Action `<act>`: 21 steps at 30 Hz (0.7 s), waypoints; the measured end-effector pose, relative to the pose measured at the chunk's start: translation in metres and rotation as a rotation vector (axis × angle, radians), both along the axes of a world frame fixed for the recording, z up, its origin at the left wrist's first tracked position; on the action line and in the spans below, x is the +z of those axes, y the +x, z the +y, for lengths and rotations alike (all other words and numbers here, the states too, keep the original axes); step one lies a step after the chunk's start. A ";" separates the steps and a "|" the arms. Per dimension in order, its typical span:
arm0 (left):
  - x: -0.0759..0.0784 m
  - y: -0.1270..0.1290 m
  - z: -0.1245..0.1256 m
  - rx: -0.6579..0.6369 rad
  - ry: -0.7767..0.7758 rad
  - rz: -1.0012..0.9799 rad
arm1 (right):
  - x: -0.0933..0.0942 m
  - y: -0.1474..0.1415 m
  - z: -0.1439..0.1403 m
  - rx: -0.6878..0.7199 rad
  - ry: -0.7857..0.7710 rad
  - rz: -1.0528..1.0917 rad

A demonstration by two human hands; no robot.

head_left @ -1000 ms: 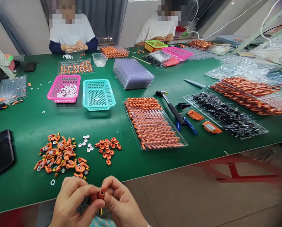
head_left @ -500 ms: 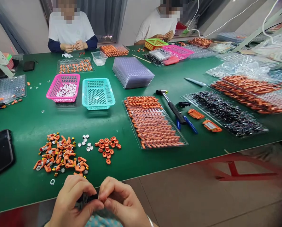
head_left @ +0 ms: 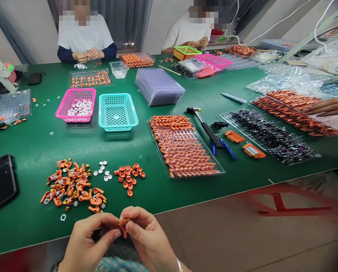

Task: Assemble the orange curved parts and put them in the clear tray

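Just off the table's front edge, my right hand [head_left: 148,234] pinches an orange earbud housing [head_left: 125,227] between thumb and fingers, its stem pointing down. My left hand [head_left: 93,238] is closed at the housing's left side, thumb and index fingertips at a small yellowish end; its other fingers are hidden. Beyond my hands on the green table [head_left: 163,200] lies a pile of orange earbud housings [head_left: 75,185] with gold ends and silver round parts. Right of it are several white discs [head_left: 102,169] and small orange caps [head_left: 127,175]. A white ring [head_left: 63,217] lies near the edge.
A black phone [head_left: 0,183] lies at left. Behind stand a pink basket [head_left: 62,113] with white parts, a turquoise basket [head_left: 118,124] and stacked clear trays [head_left: 160,87]. Right are a filled orange tray [head_left: 185,151], a hammer [head_left: 207,128] and a co-worker's hand [head_left: 329,105]. Two people sit opposite.
My hands have turned and risen slightly, bringing the orange housing into sight between my fingertips. A co-worker's hand has appeared at the right over the orange trays.
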State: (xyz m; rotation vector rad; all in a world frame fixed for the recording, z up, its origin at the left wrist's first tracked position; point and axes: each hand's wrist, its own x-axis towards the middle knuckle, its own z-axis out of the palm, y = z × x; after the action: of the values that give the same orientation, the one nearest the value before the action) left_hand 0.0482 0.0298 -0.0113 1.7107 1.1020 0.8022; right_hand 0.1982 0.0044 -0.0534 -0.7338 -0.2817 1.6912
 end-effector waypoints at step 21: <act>0.004 -0.009 0.003 -0.038 0.255 -0.047 | -0.018 0.004 0.002 0.226 0.165 -0.043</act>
State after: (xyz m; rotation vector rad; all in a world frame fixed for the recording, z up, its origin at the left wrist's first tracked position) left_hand 0.0390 0.0326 -0.0069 1.9064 0.9641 0.9880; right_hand 0.2025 0.0068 -0.0716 -0.6343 -0.5455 1.8405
